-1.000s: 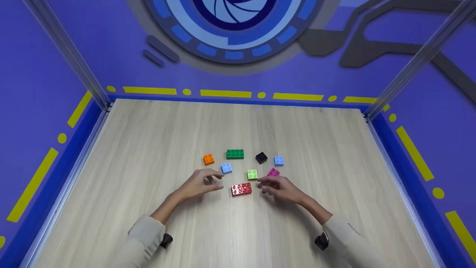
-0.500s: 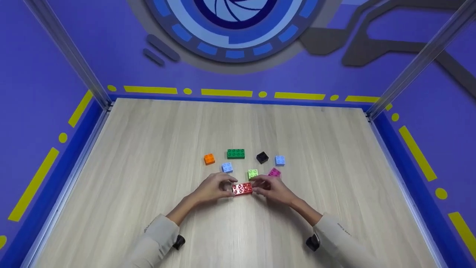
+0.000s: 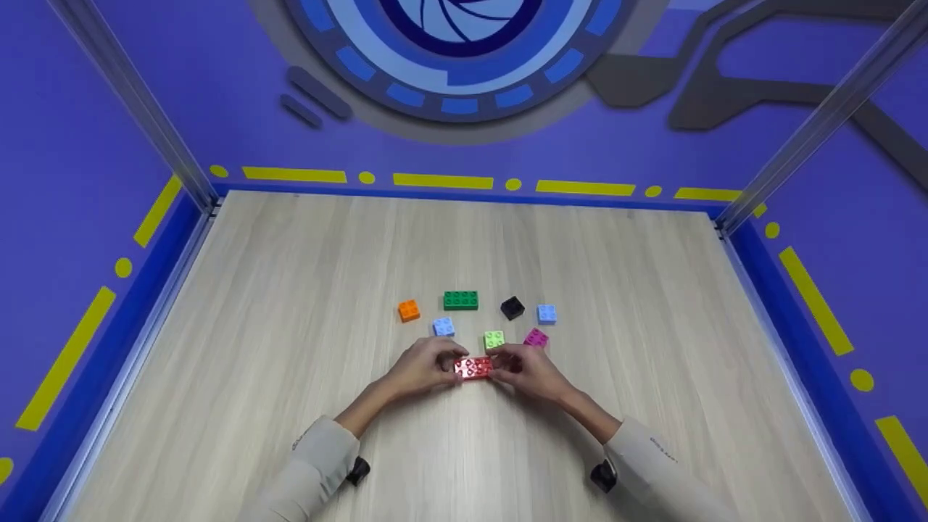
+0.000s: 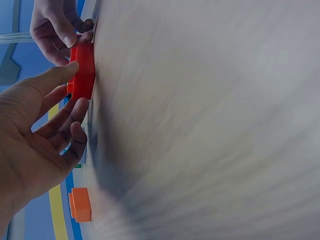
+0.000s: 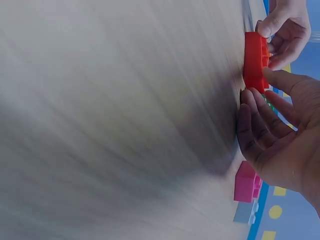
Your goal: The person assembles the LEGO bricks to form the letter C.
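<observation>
A red eight-stud toy brick (image 3: 473, 368) lies lengthwise between both hands on the wooden table. My left hand (image 3: 423, 366) pinches its left end, the thumb on the near side and fingers reaching behind. At the opposite end, my right hand (image 3: 535, 372) holds it in a similar pinch. In the left wrist view the brick (image 4: 86, 72) has its studs upward, low at the tabletop. Just behind it sits a lime green brick (image 3: 494, 339), close to the right fingertips. A magenta brick (image 3: 536, 338) lies behind the right hand, and a light blue brick (image 3: 444, 327) behind the left.
Farther back stand an orange brick (image 3: 409, 310), a long green brick (image 3: 461, 300), a black brick (image 3: 512, 307) and a second light blue brick (image 3: 547, 314). Blue-purple panels with yellow marks (image 3: 442, 181) wall the table (image 3: 290, 275) at the back and sides.
Both hands have come inward from either side and taken hold of the red brick by its ends. The other bricks have stayed where they were.
</observation>
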{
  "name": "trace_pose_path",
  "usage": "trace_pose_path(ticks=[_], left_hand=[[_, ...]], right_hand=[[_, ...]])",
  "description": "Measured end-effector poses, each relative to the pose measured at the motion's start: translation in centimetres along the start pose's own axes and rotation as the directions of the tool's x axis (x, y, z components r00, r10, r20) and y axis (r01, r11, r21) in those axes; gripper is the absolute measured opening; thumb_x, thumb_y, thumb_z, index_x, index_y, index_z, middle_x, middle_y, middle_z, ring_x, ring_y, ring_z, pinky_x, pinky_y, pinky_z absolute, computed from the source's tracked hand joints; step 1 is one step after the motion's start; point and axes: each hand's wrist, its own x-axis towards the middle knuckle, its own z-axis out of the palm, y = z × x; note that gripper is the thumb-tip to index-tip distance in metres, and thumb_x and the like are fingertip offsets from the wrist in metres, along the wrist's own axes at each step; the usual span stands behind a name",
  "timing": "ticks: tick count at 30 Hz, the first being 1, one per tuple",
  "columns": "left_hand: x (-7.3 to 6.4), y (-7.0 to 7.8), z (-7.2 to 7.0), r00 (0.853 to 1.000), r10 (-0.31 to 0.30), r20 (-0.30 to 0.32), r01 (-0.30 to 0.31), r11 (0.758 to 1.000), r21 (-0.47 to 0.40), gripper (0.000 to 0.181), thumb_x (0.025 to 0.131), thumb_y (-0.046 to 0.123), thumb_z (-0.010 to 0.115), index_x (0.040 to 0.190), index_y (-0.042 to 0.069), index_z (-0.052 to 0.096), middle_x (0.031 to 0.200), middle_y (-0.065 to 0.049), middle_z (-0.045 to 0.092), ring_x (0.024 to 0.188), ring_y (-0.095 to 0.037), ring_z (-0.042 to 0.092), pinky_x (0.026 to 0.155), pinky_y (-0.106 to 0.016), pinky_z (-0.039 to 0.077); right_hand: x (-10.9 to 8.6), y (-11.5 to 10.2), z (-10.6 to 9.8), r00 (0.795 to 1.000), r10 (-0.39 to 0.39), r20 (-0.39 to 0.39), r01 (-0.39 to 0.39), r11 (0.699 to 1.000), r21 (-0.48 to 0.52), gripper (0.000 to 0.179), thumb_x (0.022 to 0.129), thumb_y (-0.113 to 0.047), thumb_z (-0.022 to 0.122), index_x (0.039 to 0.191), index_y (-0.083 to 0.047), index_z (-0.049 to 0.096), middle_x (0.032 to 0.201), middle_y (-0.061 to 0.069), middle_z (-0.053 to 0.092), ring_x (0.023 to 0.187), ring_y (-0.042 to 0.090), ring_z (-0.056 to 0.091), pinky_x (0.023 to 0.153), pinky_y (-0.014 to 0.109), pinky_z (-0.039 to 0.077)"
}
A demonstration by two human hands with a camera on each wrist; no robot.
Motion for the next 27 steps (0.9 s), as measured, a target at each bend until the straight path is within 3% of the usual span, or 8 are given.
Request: trace_pose_path(ticks=[8,17,22,27], left_hand=[[0.1,0.0,0.2,1.000,0.001,-0.030,-0.001,1.000,0.008,0.027,0.087,0.012,0.080,0.113,0.007,0.076,0.104,-0.007,0.074,0.085,-0.018,0.061,0.075,-0.025,0.046],[0.2,0.0,0.3,0.999,-0.022,-0.036,0.022,1.000,0.003,0.029,0.087,0.015,0.080,0.115,0.007,0.076,0.107,-0.007,0.075,0.088,-0.016,0.060,0.079,-0.028,0.046],[0.1,0.0,0.2,0.999,-0.017,-0.028,0.017,1.000,0.000,0.031,0.087,0.014,0.080,0.117,0.007,0.075,0.108,-0.008,0.074,0.089,-0.016,0.060,0.079,-0.028,0.047],[0.2,0.0,0.3,1.000,-0.008,-0.027,0.009,1.000,0.008,0.034,0.086,0.013,0.082,0.118,0.006,0.074,0.108,-0.008,0.074,0.087,-0.015,0.058,0.077,-0.025,0.045]], right_hand=[[-0.1,-0.1,0.1,1.000,0.017,-0.026,-0.017,1.000,-0.012,0.032,0.090,-0.009,0.077,0.119,0.001,0.071,0.098,0.012,0.076,0.085,0.020,0.070,0.074,0.020,0.054],[-0.3,0.2,-0.6,0.999,0.007,-0.039,-0.007,1.000,0.007,0.029,0.092,-0.009,0.075,0.120,-0.003,0.072,0.104,0.012,0.077,0.088,0.020,0.070,0.077,0.023,0.055],[-0.3,0.2,-1.4,0.995,0.010,-0.103,-0.007,1.000,0.025,0.028,0.091,-0.005,0.074,0.119,0.002,0.070,0.109,0.016,0.075,0.091,0.025,0.073,0.078,0.025,0.058],[0.1,0.0,-1.7,0.987,0.049,-0.153,-0.042,0.998,0.055,0.031,0.092,-0.002,0.073,0.122,0.002,0.068,0.116,0.019,0.071,0.088,0.025,0.073,0.071,0.021,0.057]])
